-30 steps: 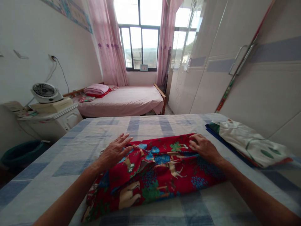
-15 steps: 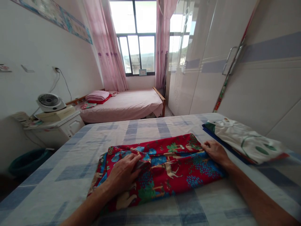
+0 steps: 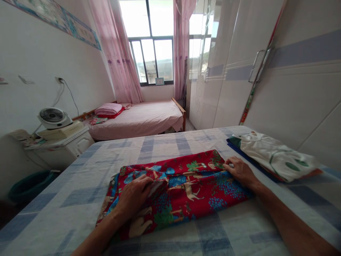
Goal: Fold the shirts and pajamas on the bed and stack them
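A red garment [image 3: 186, 208] printed with deer, trees and blue leaves lies folded in a rough rectangle on the blue-and-white checked bed [image 3: 80, 193]. My left hand [image 3: 134, 193] rests over its left part, fingers curled on a lifted fold that shows a pale underside. At the right end, my right hand [image 3: 241, 171] pinches the cloth edge between thumb and fingers. Beyond the right hand sits a small stack of folded clothes, with a white shirt [image 3: 274, 153] with green marks on top and dark blue cloth beneath.
A second bed [image 3: 144, 117] with pink sheets stands below the window. The white wardrobe [image 3: 229, 92] lines the right side. At left, a small fan [image 3: 54, 117] sits on a box on a white cabinet [image 3: 74, 144], near a green bin [image 3: 29, 185].
My left hand has shifted slightly left and raised the fold, baring more of its pale underside. My right hand stays at the right edge, its fingers now pinched more. The camera view has turned slightly.
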{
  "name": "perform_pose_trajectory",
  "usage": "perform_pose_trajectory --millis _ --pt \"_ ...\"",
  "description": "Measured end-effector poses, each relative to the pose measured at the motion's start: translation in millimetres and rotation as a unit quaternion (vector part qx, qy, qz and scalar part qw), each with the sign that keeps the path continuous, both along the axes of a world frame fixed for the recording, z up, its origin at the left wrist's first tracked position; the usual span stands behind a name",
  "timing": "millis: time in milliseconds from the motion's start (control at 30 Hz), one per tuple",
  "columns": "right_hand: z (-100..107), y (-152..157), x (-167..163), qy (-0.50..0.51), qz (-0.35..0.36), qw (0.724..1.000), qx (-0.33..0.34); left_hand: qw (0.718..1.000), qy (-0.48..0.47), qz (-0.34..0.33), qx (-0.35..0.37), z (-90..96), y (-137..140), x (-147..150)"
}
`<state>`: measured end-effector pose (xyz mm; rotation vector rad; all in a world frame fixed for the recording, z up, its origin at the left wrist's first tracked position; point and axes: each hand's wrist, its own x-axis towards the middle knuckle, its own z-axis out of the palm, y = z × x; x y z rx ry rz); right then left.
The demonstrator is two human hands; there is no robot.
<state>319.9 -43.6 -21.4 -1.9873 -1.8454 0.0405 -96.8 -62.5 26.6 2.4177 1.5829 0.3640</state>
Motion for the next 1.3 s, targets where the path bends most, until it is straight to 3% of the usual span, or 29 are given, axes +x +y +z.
perform_pose_trajectory --millis 367,567,733,900,1000,1100,1233,1300 --pt "7 0 -8 -0.121 0.167 0.978 0.022 0.998 0.055 -0.025 0.021 -2.6 -8 1" --pt "13 -2 -8 -0.161 0.131 0.977 0.049 0.997 0.035 -0.042 0.046 -2.8 -7 -4" --pt "12 -8 -8 -0.113 0.122 0.986 0.021 0.996 0.029 -0.074 0.030 -2.5 -19 -4" --pt "10 -10 -14 -0.054 0.118 0.991 0.020 0.996 -0.026 -0.021 0.084 -3.8 -17 -18" --pt "6 -9 -12 -0.044 0.125 0.991 -0.007 0.995 0.024 0.047 0.079 -6.5 -12 -37" --pt "1 -5 -9 -0.063 0.101 0.993 0.016 0.987 0.066 0.128 0.065 -4.5 -7 -50" --pt "-9 2 -10 -0.094 0.103 0.988 0.065 0.987 0.057 0.050 0.144 -6.2 1 -57" --pt "-14 4 -10 -0.103 0.119 0.986 0.051 0.990 0.055 0.035 0.129 -13.7 2 -59"
